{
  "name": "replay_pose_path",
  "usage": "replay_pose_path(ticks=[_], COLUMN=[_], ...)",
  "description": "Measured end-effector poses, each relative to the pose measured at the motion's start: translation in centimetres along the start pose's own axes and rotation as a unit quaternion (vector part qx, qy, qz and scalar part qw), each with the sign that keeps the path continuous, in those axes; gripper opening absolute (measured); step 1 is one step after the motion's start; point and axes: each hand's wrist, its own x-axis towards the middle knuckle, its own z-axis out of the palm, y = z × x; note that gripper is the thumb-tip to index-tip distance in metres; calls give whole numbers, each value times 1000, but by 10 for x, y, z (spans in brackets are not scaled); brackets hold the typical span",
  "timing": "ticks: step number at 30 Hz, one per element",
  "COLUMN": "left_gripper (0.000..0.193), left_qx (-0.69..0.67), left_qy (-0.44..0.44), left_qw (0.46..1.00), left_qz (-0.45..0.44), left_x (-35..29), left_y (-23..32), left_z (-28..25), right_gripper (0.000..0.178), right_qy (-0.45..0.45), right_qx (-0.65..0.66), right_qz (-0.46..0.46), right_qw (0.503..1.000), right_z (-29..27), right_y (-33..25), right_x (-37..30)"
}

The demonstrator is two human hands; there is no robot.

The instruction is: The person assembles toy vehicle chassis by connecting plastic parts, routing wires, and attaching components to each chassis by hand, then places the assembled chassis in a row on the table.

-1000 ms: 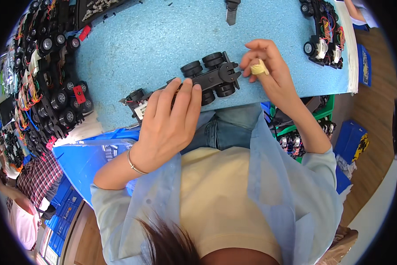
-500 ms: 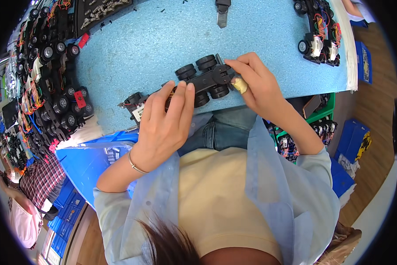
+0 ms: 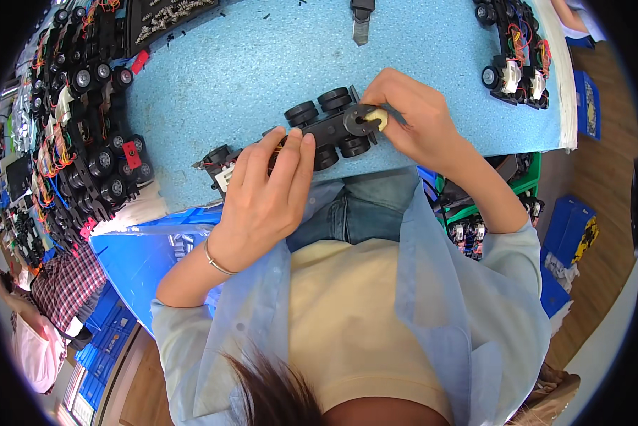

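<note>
A black toy truck chassis (image 3: 325, 132) lies wheels out to both sides on the blue tabletop (image 3: 248, 71). Across its middle and front part rest the fingers of my left hand (image 3: 262, 188), closed over it and hiding part of the frame. My right hand (image 3: 422, 126) grips the chassis's right end, its thumb, wrapped in a yellow covering (image 3: 380, 116), pressed at the notched round plate (image 3: 356, 122). The right index finger is bent behind that end. Whether a small part sits under the thumb cannot be made out.
Several chassis (image 3: 95, 160) are stacked along the left side, and more chassis (image 3: 510, 64) stand at the far right. A utility knife (image 3: 361, 21) lies at the far middle. A black tray of screws (image 3: 166, 21) is at the far left. A green crate (image 3: 532, 174) stands below the right edge.
My right hand's thumb has shifted left and up onto the round plate, and the wrist has turned. The left hand keeps its hold; the whole view has shifted slightly.
</note>
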Motion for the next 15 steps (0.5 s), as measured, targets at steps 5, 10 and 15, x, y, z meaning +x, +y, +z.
replay_pose_path(ticks=[5,10,15], left_gripper=[41,41,40], left_qx=[-1,0,-8], left_qy=[-14,-14,-14], left_qw=[1000,1000,1000], left_qz=[-5,-2,-3], left_x=[1,1,1], left_y=[0,-2,-1], left_z=[-2,0,-1], right_gripper=[23,28,30], right_qy=[20,-23,-37], right_qx=[82,70,78], right_qz=[58,9,60], right_qw=[995,997,994], right_z=[-1,-7,-4], right_y=[-10,-13,-12], right_x=[1,2,2])
